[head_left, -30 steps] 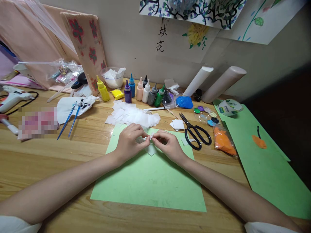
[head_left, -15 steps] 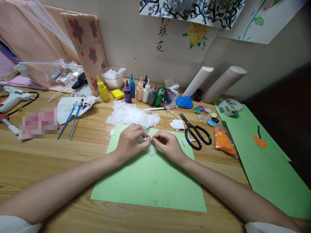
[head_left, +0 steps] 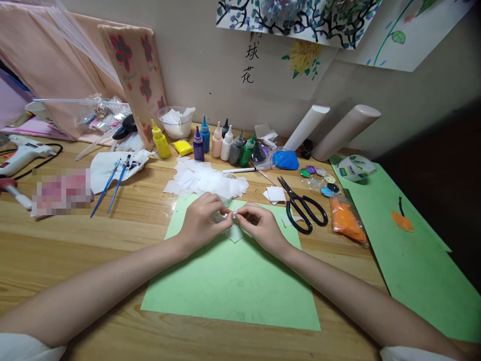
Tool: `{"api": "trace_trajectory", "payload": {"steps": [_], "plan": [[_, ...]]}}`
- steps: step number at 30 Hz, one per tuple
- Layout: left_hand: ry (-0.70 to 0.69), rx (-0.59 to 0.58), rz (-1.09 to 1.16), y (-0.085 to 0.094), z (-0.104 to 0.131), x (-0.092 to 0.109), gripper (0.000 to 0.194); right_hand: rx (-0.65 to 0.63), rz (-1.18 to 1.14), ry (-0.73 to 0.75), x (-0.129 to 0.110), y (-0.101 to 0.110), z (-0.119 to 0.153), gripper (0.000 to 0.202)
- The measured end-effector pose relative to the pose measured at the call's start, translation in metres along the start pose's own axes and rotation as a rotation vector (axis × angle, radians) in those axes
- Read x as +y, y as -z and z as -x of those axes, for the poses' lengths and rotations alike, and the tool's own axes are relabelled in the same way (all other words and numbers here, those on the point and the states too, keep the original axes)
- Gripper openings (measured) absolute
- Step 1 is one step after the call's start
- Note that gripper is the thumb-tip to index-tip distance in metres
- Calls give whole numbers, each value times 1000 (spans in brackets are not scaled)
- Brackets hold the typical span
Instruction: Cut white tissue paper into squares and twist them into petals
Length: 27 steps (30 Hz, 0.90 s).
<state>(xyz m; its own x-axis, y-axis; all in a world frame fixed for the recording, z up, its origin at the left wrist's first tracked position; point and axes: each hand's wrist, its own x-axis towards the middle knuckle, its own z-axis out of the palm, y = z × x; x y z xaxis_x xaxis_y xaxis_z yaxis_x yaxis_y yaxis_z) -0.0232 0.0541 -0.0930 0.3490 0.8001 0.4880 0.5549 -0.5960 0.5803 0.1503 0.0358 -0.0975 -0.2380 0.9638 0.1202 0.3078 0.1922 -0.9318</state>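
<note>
My left hand [head_left: 206,216] and my right hand [head_left: 262,226] meet over the upper part of a green sheet of paper [head_left: 229,286]. Both pinch a small piece of thin white paper [head_left: 235,212] between thumb and fingers; much of it is hidden by the fingertips. Beneath the fingers, another white paper piece [head_left: 235,234] shows on the green sheet. Just beyond my hands lies a heap of white paper pieces [head_left: 206,179]. Black-handled scissors [head_left: 303,204] rest to the right of my right hand, beside a small stack of white squares [head_left: 274,194].
Paint bottles [head_left: 226,145] stand in a row at the back, near a bowl [head_left: 176,123]. Left are paintbrushes [head_left: 117,188] on a white cloth and a glue gun [head_left: 26,153]. Right are an orange clay bag [head_left: 346,220], a tape roll [head_left: 355,167] and another green sheet [head_left: 424,271].
Both hands keep the same pinch on the white paper, almost unmoved. The whole view has shifted very slightly.
</note>
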Motion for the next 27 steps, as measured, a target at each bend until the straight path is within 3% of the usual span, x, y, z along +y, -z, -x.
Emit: {"api": "trace_trajectory", "payload": {"steps": [27], "plan": [[-24, -54, -8, 0, 0, 0, 12, 2, 43, 4, -3, 2, 0, 14]]}}
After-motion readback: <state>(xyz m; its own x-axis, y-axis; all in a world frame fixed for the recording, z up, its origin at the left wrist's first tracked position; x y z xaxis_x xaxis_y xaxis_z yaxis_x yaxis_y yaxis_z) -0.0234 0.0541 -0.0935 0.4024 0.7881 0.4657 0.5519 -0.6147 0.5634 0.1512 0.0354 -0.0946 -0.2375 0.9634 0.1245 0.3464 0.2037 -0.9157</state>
